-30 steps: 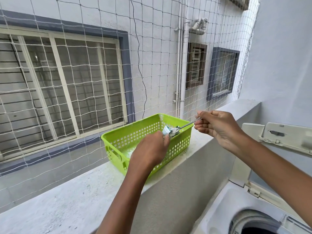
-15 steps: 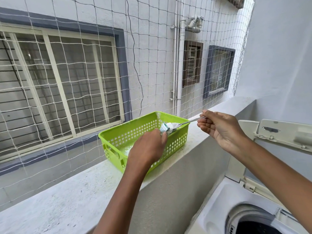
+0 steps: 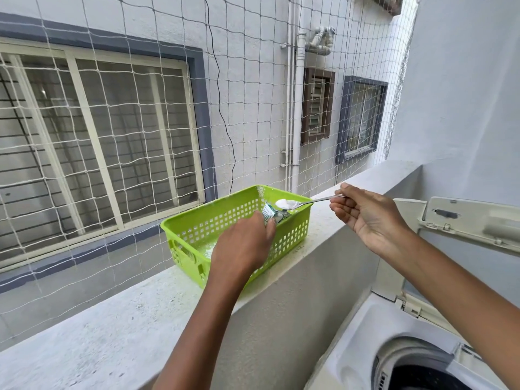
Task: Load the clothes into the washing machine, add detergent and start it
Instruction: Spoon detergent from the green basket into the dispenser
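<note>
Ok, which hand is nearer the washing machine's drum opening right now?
Right. The right hand holds the spoon beside the ledge, above and left of the drum opening. The left hand is farther left, gripping the detergent packet in the green basket.

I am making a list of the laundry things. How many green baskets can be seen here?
1. The green basket stands on the grey ledge, in front of the net; the left hand reaches into it. No other is visible.
</note>
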